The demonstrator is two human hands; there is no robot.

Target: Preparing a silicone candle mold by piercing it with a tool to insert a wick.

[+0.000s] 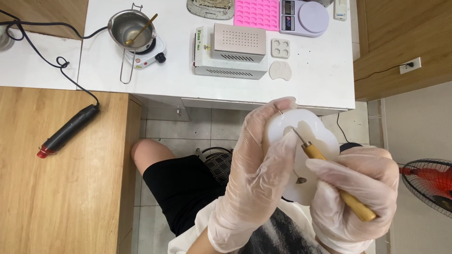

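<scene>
L hand [256, 162] grips your white mould [320, 136], R hand [355, 193] clamps wooden-handled pick [325, 162] w/ tip in it; pot [131, 27] on surface [320, 80] holds a stick [141, 29]

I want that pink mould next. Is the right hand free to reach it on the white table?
Probably not yet: the right hand grips a wooden-handled tool, and the pink mould lies across the white table.

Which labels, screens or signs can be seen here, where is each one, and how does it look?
Scale screen: top of the white table, left part of the lilac scale, small dark rectangle.
Box label: left end of the white box at table centre, narrow white strip with green print.
Wall socket: right wall, white, no label readable.
</scene>
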